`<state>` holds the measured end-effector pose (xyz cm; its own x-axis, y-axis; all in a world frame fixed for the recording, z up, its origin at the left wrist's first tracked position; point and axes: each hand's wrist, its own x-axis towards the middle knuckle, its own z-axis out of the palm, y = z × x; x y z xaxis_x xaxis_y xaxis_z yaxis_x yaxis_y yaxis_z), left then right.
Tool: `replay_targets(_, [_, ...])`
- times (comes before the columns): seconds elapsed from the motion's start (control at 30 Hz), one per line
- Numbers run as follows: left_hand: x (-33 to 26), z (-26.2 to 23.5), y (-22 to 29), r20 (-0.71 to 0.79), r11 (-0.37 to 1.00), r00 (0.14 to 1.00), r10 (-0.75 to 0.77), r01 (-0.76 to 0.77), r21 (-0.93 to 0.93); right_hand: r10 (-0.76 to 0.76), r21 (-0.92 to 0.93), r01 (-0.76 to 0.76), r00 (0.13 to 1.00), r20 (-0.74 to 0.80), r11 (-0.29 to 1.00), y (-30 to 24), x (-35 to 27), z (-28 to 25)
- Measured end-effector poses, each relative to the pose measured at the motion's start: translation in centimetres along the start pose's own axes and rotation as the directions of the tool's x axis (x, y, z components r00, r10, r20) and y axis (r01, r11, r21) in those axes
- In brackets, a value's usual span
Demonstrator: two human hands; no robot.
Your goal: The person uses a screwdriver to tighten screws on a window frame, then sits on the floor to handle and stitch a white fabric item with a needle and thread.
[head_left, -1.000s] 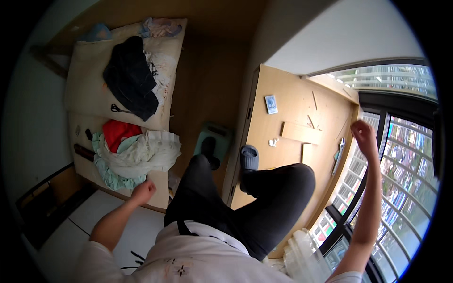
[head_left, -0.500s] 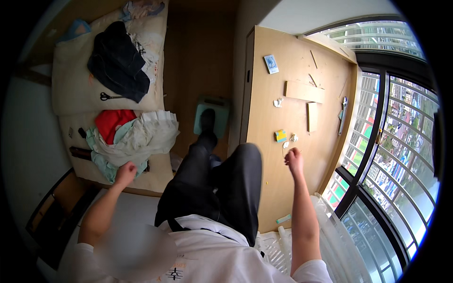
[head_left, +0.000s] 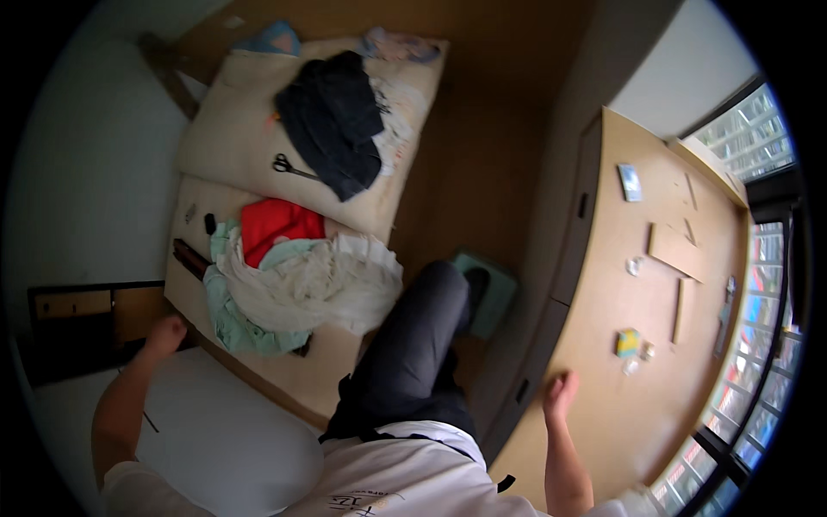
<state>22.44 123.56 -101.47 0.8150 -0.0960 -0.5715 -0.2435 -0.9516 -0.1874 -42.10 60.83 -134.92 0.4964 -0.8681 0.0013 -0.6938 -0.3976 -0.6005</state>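
Observation:
My left hand (head_left: 164, 336) hangs in a loose fist beside the near left edge of the bed (head_left: 194, 297), with nothing seen in it. My right hand (head_left: 562, 395) is over the near edge of the wooden ledge (head_left: 603, 414), its fingers curled and nothing showing between them. Neither hand touches a thing. On the bed lie a heap of white cloth (head_left: 301, 289), a red cloth (head_left: 274, 228), a mint green garment (head_left: 245, 323), a dark garment (head_left: 332, 121) and black-handled scissors (head_left: 293, 166). My shoe is at a green step stool (head_left: 498, 297).
The ledge bears a yellow and green box (head_left: 627, 342), crumpled tissues (head_left: 634, 266), a blue and white packet (head_left: 630, 183), wooden boards (head_left: 676, 250) and a utility knife (head_left: 722, 327). Barred windows (head_left: 758, 345) stand at the right, a white rounded surface (head_left: 233, 422) lower left.
My view has swung, so the bed and ledge sit further right. My left hand has moved away from the clothes toward the bed's near left edge; my right hand is nearer the ledge's front edge.

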Motion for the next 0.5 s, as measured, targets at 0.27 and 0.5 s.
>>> replay_targets(0.27, [1.2,42.1,13.3,0.161,0.787,0.979,0.123,0.003,-0.617,-0.174,-0.036,0.171,0.966,-0.191,0.985,-2.0,0.9,1.8])
replay_targets(0.5, [-2.8,54.3,11.7,0.718,0.872,0.655,0.234,0.186,-0.453,0.008,0.139,0.004,0.997,-0.083,0.99,-1.8,0.4,0.0])
